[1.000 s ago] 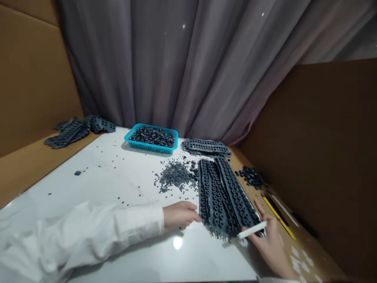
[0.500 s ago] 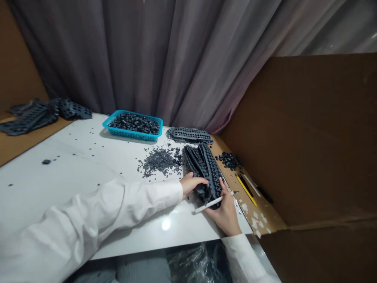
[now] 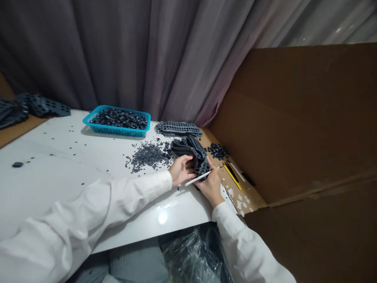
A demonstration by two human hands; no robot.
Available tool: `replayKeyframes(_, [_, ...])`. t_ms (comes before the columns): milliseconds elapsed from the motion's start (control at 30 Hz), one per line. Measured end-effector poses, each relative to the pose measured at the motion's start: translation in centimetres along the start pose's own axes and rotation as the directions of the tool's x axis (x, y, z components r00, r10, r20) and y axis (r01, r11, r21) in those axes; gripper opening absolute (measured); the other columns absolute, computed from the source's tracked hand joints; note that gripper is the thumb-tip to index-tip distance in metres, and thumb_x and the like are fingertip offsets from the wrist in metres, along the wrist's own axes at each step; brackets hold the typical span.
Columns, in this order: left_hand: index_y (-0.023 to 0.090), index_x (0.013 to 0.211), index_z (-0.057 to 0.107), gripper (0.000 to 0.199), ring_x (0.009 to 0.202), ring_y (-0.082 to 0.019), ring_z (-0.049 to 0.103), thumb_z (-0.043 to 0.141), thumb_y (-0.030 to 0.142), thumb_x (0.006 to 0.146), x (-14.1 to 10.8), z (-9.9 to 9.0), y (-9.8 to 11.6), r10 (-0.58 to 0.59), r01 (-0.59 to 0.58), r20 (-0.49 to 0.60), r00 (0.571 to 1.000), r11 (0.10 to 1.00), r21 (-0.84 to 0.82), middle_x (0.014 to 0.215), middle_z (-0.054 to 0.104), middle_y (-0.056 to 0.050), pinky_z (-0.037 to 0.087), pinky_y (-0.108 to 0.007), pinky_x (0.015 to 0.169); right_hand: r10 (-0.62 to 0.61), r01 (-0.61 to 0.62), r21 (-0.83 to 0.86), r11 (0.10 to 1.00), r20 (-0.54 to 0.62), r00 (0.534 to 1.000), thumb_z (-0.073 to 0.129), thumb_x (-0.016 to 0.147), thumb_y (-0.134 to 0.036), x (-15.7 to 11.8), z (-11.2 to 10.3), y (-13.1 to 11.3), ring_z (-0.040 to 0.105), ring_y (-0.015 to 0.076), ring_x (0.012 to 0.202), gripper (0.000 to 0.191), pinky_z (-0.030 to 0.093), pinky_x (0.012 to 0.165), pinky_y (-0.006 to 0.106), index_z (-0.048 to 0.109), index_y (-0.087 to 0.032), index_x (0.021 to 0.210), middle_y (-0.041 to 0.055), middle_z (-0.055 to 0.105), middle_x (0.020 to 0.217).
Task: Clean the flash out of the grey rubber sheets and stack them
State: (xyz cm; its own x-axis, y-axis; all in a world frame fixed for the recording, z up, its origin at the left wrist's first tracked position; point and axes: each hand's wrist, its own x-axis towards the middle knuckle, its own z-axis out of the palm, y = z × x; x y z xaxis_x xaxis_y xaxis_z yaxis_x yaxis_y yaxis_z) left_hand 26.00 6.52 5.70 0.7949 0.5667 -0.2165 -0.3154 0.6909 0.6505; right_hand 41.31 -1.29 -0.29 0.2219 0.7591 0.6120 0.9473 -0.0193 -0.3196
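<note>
A dark perforated sheet (image 3: 198, 151) is folded over on itself near the right side of the white table. My left hand (image 3: 182, 170) grips its near left edge, fingers curled against it. My right hand (image 3: 211, 184) holds the sheet's near right side, with a thin white stick (image 3: 196, 179) lying across the same hand. The stick's dark tip points right. Just behind lies another dark perforated stack (image 3: 178, 129). A pile of small dark bits (image 3: 150, 156) is spread left of the held sheet.
A blue basket (image 3: 118, 131) full of dark pieces stands at the back. On the cardboard at right are dark pieces (image 3: 217, 151), a yellow tool (image 3: 232, 176) and white scraps (image 3: 240, 204). More perforated sheets (image 3: 48, 106) lie far left.
The held sheet, earlier stretched out lengthwise, is now bunched and folded over between my hands. The camera view has shifted, so the table things appear further left and slightly higher.
</note>
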Motion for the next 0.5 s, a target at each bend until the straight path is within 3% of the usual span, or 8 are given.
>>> replayKeyframes(133, [0.015, 0.117, 0.052, 0.033, 0.094, -0.020, 0.059, 0.052, 0.036, 0.091, 0.3, -0.5, 0.7, -0.036, 0.036, -0.010, 0.999, 0.999, -0.002, 0.113, 0.056, -0.008, 0.051, -0.039, 0.079, 0.102, -0.101, 0.048, 0.994, -0.007, 0.995, 0.060, 0.069, -0.032, 1.4, -0.8, 0.1, 0.064, 0.0259, 0.074, 0.044, 0.048, 0.060, 0.033, 0.036, -0.019, 0.104, 0.0147, 0.063, 0.098])
replayKeyframes(233, [0.015, 0.115, 0.053, 0.031, 0.094, -0.020, 0.059, 0.053, 0.035, 0.091, 0.3, -2.1, 1.5, -0.139, 0.142, -0.061, 0.988, 0.988, 0.056, 0.112, 0.057, -0.008, 0.051, -0.039, 0.079, 0.071, -0.075, 0.089, 0.993, 0.053, 0.996, 0.055, 0.066, -0.022, 2.8, -2.2, 1.1, 0.062, 0.0221, 0.066, 0.033, 0.044, 0.057, 0.029, 0.033, -0.022, 0.090, 0.0097, 0.065, 0.088])
replayKeyframes(367, [0.015, 0.114, 0.053, 0.031, 0.095, -0.020, 0.059, 0.053, 0.034, 0.090, 0.3, -4.3, 1.5, -0.231, 0.250, -0.186, 0.955, 0.964, 0.086, 0.113, 0.056, -0.008, 0.051, -0.039, 0.080, -0.007, -0.013, 0.134, 0.991, 0.146, 0.989, 0.053, 0.066, -0.020, 3.7, -3.6, 1.9, 0.063, 0.0210, 0.073, 0.030, 0.045, 0.061, 0.028, 0.031, -0.024, 0.085, 0.0090, 0.067, 0.093])
replayKeyframes(500, [0.015, 0.115, 0.053, 0.032, 0.095, -0.020, 0.059, 0.053, 0.035, 0.090, 0.7, -4.5, 0.5, -0.258, 0.270, -0.204, 0.944, 0.962, 0.034, 0.113, 0.056, -0.008, 0.051, -0.039, 0.079, -0.050, 0.018, 0.137, 0.990, 0.234, 0.971, 0.056, 0.069, -0.020, 1.4, -3.1, 1.8, 0.064, 0.0225, 0.080, 0.027, 0.048, 0.066, 0.032, 0.035, -0.023, 0.086, 0.0158, 0.060, 0.120])
